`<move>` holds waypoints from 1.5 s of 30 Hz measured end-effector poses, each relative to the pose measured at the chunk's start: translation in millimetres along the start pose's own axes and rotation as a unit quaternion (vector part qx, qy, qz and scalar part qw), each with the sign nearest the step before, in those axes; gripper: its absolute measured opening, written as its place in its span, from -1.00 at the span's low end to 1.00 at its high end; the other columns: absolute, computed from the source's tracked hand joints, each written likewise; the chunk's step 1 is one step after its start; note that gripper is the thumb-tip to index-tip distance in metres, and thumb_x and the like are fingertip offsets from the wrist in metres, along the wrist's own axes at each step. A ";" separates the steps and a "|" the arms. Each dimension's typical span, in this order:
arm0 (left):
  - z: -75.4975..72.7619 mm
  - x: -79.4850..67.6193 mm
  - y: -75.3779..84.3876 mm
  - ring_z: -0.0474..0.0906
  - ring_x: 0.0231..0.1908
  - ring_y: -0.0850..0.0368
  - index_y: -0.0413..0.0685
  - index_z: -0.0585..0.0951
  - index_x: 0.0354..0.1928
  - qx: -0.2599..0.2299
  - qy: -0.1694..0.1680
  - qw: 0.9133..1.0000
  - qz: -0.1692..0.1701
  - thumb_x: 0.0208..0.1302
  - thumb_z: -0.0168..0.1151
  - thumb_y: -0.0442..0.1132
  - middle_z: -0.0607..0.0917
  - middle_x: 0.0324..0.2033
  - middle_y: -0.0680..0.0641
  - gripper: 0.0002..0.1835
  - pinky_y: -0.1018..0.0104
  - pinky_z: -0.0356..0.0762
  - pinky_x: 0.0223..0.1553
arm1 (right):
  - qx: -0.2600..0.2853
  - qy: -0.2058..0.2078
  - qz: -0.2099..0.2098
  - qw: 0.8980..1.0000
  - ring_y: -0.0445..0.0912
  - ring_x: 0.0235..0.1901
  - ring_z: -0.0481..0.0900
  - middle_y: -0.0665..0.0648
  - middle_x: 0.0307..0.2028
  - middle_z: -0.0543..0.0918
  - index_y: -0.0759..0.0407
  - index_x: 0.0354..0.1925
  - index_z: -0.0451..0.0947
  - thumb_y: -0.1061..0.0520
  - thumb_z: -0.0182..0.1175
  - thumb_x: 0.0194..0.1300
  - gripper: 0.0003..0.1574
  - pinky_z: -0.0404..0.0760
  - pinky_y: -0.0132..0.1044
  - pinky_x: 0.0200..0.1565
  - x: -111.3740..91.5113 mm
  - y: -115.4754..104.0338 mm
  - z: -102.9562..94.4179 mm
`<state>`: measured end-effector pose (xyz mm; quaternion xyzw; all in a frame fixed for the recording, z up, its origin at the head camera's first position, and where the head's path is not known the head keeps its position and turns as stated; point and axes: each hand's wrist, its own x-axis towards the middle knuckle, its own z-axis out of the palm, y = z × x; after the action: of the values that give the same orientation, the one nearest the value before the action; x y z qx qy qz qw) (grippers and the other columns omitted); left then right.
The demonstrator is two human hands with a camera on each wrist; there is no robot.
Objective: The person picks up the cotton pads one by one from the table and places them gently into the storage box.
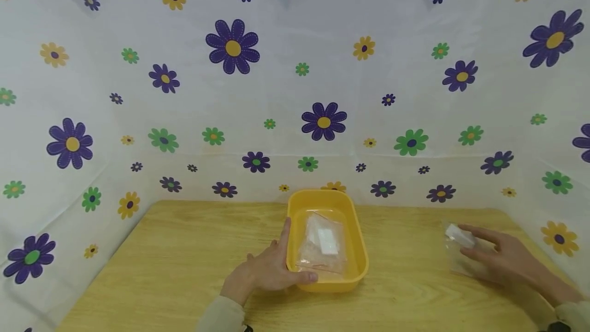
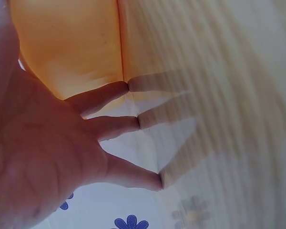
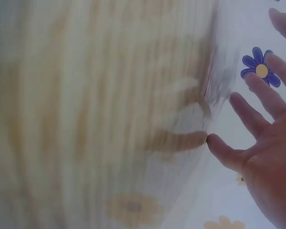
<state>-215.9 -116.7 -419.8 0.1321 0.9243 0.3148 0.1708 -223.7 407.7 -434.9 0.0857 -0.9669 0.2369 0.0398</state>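
Observation:
A yellow plastic bin (image 1: 361,250) sits near the middle of the table, with clear plastic bags (image 1: 310,250) and a white rectangular piece (image 1: 328,241) in it. My left hand (image 1: 269,265) lies along its left side, thumb over the near rim. In the left wrist view the other fingers (image 2: 115,125) are straight and spread, tips down on the wood beside the bin wall. Far to the right, my right hand (image 1: 502,255) is spread over another clear bag (image 1: 451,257) with a white piece (image 1: 460,235) in it. The right wrist view shows the little fingertip (image 3: 214,138) on the tabletop.
The wood-grain table (image 1: 193,250) has a glossy surface that mirrors the fingers. A white flower-print curtain (image 1: 276,96) encloses the back and both sides, with the bin close to its lower edge.

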 end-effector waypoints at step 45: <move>1.4 0.6 -0.7 0.05 0.58 -0.32 0.25 -0.48 0.62 -0.004 0.002 1.000 0.000 0.00 0.28 0.60 0.14 0.61 -0.13 0.47 -0.79 -0.21 0.27 | 0.055 -0.076 -0.019 0.995 0.63 0.33 0.17 -0.79 0.12 0.13 0.19 0.34 0.53 -0.07 0.40 0.30 -0.27 0.27 0.60 0.10 15.9 33.6 5.1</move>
<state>-215.9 -116.3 -421.5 0.1305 0.9232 0.3190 0.1698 -245.7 432.4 -452.7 0.1242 -0.9508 0.2819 -0.0336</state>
